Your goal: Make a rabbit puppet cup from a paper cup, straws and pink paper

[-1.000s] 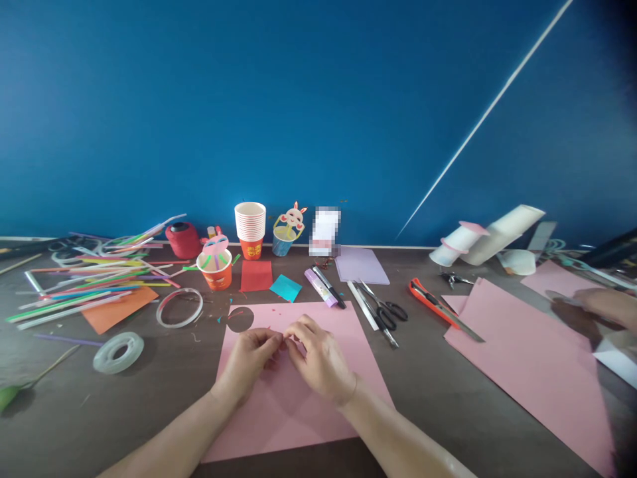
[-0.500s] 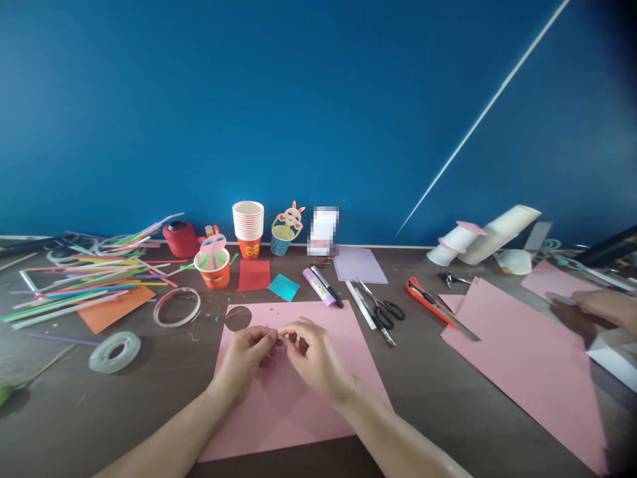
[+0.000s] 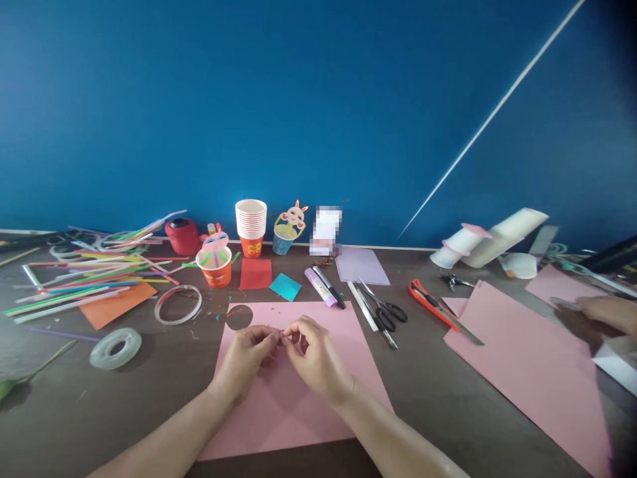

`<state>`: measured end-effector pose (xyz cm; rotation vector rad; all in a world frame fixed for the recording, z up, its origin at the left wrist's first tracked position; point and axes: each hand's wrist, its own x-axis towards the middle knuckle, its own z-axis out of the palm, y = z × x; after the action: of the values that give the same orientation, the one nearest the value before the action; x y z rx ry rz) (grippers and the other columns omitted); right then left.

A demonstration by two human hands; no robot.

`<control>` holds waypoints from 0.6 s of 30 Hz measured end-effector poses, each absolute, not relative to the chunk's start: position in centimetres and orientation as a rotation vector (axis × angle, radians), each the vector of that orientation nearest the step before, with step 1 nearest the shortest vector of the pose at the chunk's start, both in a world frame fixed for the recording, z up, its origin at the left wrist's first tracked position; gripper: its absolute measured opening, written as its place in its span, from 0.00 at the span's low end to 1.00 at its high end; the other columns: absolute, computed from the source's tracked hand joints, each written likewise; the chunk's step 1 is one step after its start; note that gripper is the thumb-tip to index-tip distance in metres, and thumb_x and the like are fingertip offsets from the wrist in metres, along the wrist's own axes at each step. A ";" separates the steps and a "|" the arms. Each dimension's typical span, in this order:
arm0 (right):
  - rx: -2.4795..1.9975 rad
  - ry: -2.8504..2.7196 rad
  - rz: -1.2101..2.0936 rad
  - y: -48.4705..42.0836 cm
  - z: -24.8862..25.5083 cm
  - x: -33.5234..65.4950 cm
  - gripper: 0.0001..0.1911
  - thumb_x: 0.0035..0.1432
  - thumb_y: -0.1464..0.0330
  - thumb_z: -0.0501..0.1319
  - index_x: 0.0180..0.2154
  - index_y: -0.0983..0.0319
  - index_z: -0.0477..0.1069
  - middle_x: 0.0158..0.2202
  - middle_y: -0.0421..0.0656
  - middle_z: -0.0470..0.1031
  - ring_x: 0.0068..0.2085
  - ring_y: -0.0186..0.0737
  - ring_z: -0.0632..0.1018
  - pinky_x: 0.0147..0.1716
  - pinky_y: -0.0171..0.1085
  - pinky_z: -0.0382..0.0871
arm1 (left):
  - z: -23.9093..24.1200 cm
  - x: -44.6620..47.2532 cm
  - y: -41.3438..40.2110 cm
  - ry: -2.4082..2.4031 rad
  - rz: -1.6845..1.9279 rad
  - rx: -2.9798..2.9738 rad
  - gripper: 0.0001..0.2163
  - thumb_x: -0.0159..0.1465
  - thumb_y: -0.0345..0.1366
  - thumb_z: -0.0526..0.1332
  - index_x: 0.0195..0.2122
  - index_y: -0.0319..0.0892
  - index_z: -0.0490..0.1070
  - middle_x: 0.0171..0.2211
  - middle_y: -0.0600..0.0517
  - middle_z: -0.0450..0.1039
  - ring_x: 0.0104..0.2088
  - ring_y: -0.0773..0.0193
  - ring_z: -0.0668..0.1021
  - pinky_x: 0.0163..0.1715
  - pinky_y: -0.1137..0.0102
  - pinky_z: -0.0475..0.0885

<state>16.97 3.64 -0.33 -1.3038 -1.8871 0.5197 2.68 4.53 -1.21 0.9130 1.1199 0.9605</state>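
Both hands meet over a pink sheet of paper point(image 3: 298, 398) that has a round hole near its far left corner. My left hand point(image 3: 251, 355) is closed in a pinch, thumb against forefinger. Fingertips nearly touching it, my right hand point(image 3: 318, 358) pinches as well. Between them shows a tiny red piece point(image 3: 282, 331), mostly hidden by the fingers; its kind is too small to make out. Small red scraps lie on the sheet beyond the hands. A red paper square point(image 3: 256, 274) and a teal paper piece point(image 3: 285, 287) lie past the sheet's far edge.
Left: straws point(image 3: 94, 285), a tape roll point(image 3: 115, 348), a decorated cup point(image 3: 215, 267). Behind: stacked paper cups point(image 3: 251, 229). Right: scissors point(image 3: 385, 309), an orange utility knife point(image 3: 438, 309) with its blade out, more pink paper point(image 3: 532, 372). Another person's hand point(image 3: 607, 312) is at far right.
The view has shifted slightly. My fingertips have moved a little against each other, and a bit of red now shows between them.
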 end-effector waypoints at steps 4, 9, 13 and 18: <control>-1.322 -1.871 0.514 3.6 -0.3 17.0 0.04 0.51 0.76 0.55 0.29 0.61 0.64 0.28 0.40 0.68 0.27 0.33 0.71 0.23 0.30 0.63 | -1.3 2.7 4.6 1.118 0.955 0.906 0.08 0.50 0.38 0.63 0.24 0.38 0.72 0.19 0.56 0.67 0.20 0.72 0.68 0.19 0.77 0.64; -1.278 -1.931 0.496 3.6 0.0 17.1 0.06 0.53 0.76 0.54 0.31 0.61 0.65 0.29 0.40 0.68 0.29 0.34 0.71 0.25 0.30 0.63 | -1.1 2.7 4.5 1.115 0.941 0.880 0.09 0.50 0.39 0.63 0.23 0.38 0.71 0.18 0.57 0.66 0.18 0.73 0.67 0.18 0.78 0.63; -1.271 -1.987 0.469 3.5 0.3 17.2 0.07 0.54 0.76 0.54 0.31 0.60 0.66 0.31 0.40 0.68 0.31 0.34 0.71 0.29 0.31 0.64 | -0.9 2.6 4.5 1.118 0.939 0.880 0.09 0.51 0.39 0.62 0.23 0.37 0.71 0.18 0.56 0.66 0.18 0.72 0.67 0.19 0.77 0.63; -1.282 -2.039 0.425 3.5 0.4 17.2 0.06 0.54 0.76 0.54 0.31 0.60 0.66 0.31 0.40 0.68 0.31 0.34 0.72 0.29 0.31 0.64 | -1.0 2.7 4.5 1.117 0.946 0.892 0.09 0.50 0.39 0.63 0.22 0.37 0.71 0.17 0.56 0.66 0.18 0.72 0.67 0.19 0.77 0.63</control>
<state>17.24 3.47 0.43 -1.2821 -2.0391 0.4250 2.66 4.55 -1.00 0.8921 1.1174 0.9462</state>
